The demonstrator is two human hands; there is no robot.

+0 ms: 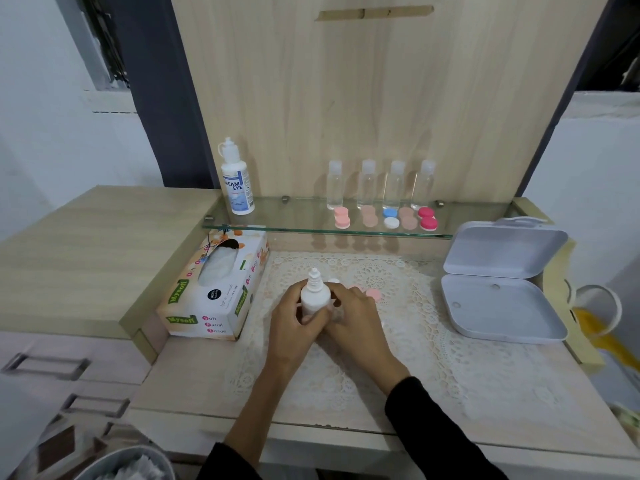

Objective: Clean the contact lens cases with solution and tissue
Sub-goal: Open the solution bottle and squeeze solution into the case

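A small white dropper bottle [314, 296] stands upright over the lace mat, and my left hand [294, 318] grips its body. My right hand [353, 313] curls around something small beside the bottle; what it holds is mostly hidden. A white cap [333, 281] and a pink lens case piece [373, 294] lie just behind my right hand on the mat. A tissue box [214, 292] sits to the left. More lens cases, pink [342, 217], blue and white [390, 218], and red [427, 218], lie on the glass shelf.
A large solution bottle [237, 181] stands at the left of the glass shelf [311, 227], and several clear travel bottles [369, 183] line its back. An open white plastic box [502, 282] lies at the right. A bin [128, 467] with used tissue is at the lower left.
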